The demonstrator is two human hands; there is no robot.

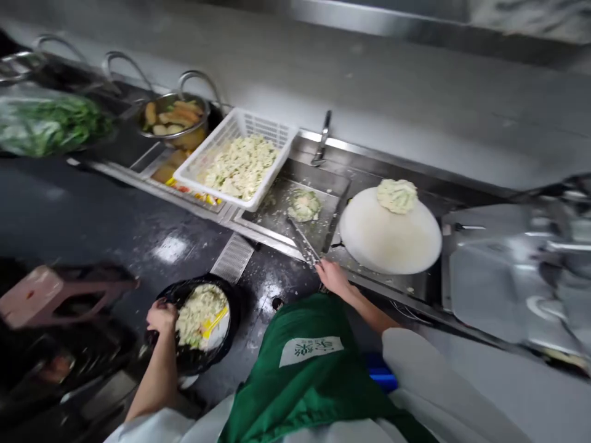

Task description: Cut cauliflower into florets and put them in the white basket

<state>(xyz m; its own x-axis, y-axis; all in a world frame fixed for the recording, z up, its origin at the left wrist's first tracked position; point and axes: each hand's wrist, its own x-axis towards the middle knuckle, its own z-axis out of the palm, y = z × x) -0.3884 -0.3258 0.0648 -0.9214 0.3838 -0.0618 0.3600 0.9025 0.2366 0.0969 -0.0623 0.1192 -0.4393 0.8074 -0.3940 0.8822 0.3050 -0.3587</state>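
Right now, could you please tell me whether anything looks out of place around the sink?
Yes: a pale leafy chunk lies loose in the sink basin beyond the knife, odd because the chopped pieces sit gathered in the white basket.

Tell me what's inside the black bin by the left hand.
In the black bin, pale chopped pieces, a yellow item and a white item show on top; whatever lies beneath is covered.

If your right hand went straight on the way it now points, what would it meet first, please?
Apart from the knife it holds, the right hand would probably meet the sink's front rim first, though it may pass above; depth is unclear.
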